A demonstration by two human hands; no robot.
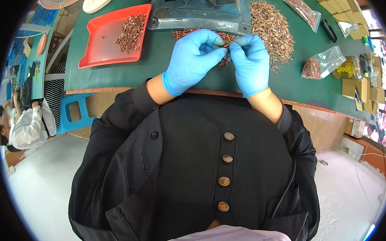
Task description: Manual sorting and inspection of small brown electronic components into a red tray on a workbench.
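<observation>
Both hands wear blue gloves and meet over the green table (117,78). My left hand (193,58) and my right hand (249,62) pinch one small red and copper part (226,46) between their fingertips. Under and behind the fingers lies a loose scatter of the same small red parts (186,33). A large heap of copper-coloured parts (270,27) spreads to the right of my right hand.
A red tray (99,47) with a small pile of parts sits at the left. A blue-grey machine base (197,15) stands behind the hands. Clear bags of parts (322,63) and cardboard boxes (362,87) lie right. Another person (27,126) sits far left near a blue stool (72,113).
</observation>
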